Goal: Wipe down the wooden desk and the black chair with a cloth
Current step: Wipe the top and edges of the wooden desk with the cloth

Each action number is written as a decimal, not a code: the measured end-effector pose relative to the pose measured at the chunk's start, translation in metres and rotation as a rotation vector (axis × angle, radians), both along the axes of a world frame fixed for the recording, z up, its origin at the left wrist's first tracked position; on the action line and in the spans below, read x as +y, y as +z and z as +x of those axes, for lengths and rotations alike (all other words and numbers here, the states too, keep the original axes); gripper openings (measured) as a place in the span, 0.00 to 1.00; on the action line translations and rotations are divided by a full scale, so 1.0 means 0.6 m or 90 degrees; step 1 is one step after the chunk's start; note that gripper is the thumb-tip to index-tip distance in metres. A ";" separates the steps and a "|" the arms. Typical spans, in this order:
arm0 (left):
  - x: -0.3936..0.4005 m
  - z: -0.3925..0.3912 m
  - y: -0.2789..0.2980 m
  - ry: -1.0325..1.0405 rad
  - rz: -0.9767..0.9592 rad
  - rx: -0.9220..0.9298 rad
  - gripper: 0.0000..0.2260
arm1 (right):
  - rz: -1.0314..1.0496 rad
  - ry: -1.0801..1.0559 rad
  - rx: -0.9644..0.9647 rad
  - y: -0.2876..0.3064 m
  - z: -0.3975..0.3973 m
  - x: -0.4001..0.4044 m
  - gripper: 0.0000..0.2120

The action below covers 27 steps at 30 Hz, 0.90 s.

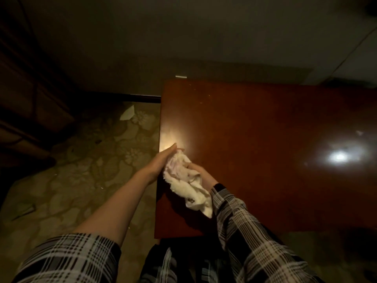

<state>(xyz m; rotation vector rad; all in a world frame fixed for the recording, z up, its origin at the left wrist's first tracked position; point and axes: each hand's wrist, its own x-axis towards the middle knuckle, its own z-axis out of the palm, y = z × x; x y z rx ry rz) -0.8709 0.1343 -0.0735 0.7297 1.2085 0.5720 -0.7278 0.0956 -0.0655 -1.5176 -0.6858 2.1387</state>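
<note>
There is a single view, from a wide-angle camera worn on the person's head, looking forward and steeply down. It sits close above the two forearms, which enter from the bottom edge and meet near the middle of the frame, where the left hand (163, 160) and right hand (201, 174) come together at a cloth (187, 186). The wooden table (265, 150) fills the right half, seen almost from overhead, its left edge running down the centre of the picture. The patterned floor (91, 170) takes the lower left, and a pale wall (163, 37) spans the top. Straight lines bow toward the frame's edges, and the corners fall dark.
</note>
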 end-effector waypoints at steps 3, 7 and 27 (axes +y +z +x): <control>-0.001 0.002 0.013 -0.026 -0.085 -0.142 0.11 | -0.021 -0.114 0.004 0.007 0.039 0.002 0.13; 0.004 0.007 0.007 -0.074 0.004 -0.072 0.13 | -0.080 -0.114 0.006 0.008 0.082 -0.006 0.24; 0.040 0.080 0.068 -0.250 0.179 0.003 0.27 | 0.376 -0.054 -0.413 0.138 0.141 0.030 0.19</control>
